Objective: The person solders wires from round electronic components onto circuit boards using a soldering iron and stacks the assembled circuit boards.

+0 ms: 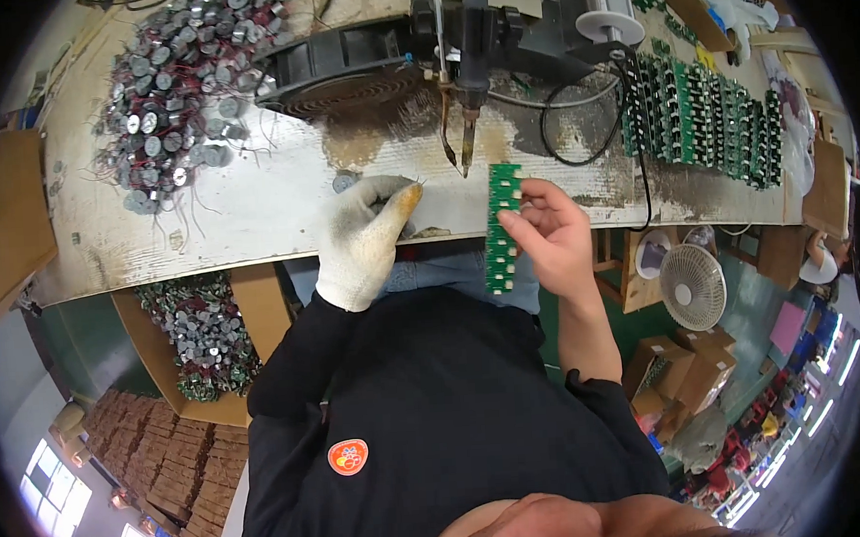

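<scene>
My bare right hand [555, 233] pinches a long green circuit board strip [503, 245] between thumb and fingers. The strip stands lengthwise over the table's front edge, with small pale parts along it. Across from it, my left hand [365, 233] wears a white glove with a stained thumb. Its fingers are closed, and a thin wire end [420, 181] pokes out at the tips. A small round grey motor [345, 180] shows at the back of the glove; whether it is held or lies on the table I cannot tell. The soldering iron tip [467, 160] points down just beyond the strip.
A heap of small motors [163, 98] with red wires covers the table's left. Rows of green boards [704, 118] lie at the right, near a solder wire spool [607, 4]. A black cable [647, 179] hangs over the front edge. Below left stands a carton [167, 350] of wired boards.
</scene>
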Available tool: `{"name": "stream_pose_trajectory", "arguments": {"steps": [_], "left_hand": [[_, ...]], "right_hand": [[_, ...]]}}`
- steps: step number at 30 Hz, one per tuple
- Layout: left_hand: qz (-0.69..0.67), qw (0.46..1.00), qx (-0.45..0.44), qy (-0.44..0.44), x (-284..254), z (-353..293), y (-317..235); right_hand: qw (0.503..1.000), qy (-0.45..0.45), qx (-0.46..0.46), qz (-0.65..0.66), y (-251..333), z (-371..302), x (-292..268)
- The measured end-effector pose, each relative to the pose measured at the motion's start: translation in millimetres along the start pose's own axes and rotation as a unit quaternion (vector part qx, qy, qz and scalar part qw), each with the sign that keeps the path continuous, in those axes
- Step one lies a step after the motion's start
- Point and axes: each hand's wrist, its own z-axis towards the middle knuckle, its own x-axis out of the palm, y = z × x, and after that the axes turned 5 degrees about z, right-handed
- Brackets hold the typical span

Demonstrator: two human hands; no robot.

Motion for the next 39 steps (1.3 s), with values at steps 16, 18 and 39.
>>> {"name": "stream_pose_trajectory", "arguments": {"steps": [16,18,39], "left_hand": [[-0.127,0.990,-0.059,0.035,22,10,0],[-0.109,0.992,-0.047,0.032,23,11,-2],[-0.074,0.997,-0.014,0.003,27,13,-5]], "right_hand": [[0.999,0.033,0.022,-0.017,-11,2,20],[0.999,0.028,0.017,-0.015,-11,2,20],[0.999,0.025,-0.027,0.007,-6,6,25]]}}
